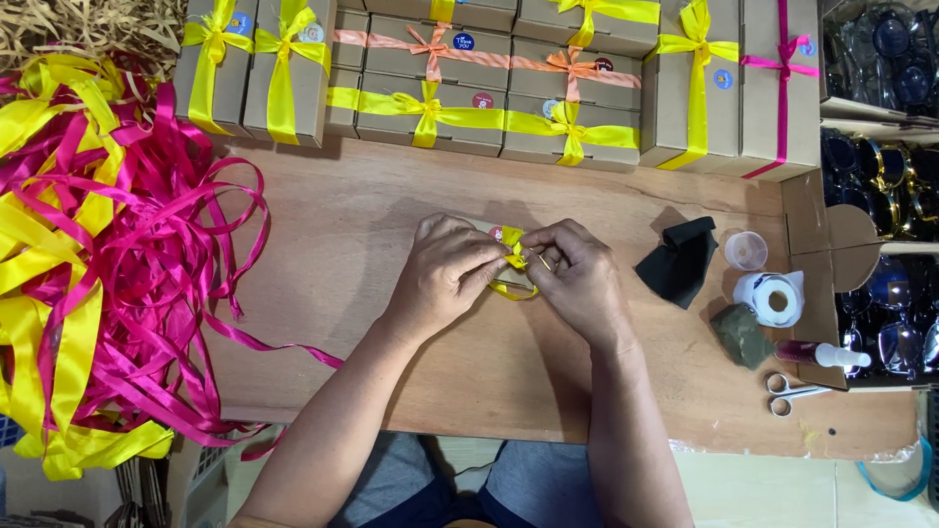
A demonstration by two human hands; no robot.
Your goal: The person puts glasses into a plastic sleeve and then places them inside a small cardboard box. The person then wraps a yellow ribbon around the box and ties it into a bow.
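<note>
a brown wooden desk (411,362) fills the view, seen from above, with pale floor and the person's grey-trousered knees showing below its near edge. along the far edge stand rows of plain cardboard boxes (489,117), each tied with yellow, orange or pink ribbon and marked with a small round sticker. on the left a big loose heap of pink and yellow ribbon lengths (98,244) spills over the desk's side, with pale paper shred behind it. to the right lie a black cloth (680,259), a small clear cup (746,250), a roll of stickers (776,299), a dull green cloth (741,335), a small spray bottle (822,354) and scissors (787,391); beyond them, trays of sunglasses (880,196) line the right side.

in the middle of the desk sits a small box, nearly hidden under both hands, only a corner with a red sticker showing. its yellow ribbon (514,256) is bright and glossy, bunched into a knot with a loop hanging toward the person. the left hand (445,274) is curled, fingertips pinching the ribbon from the left. the right hand (577,274) is likewise curled, pinching the ribbon from the right, the two hands nearly touching.
</note>
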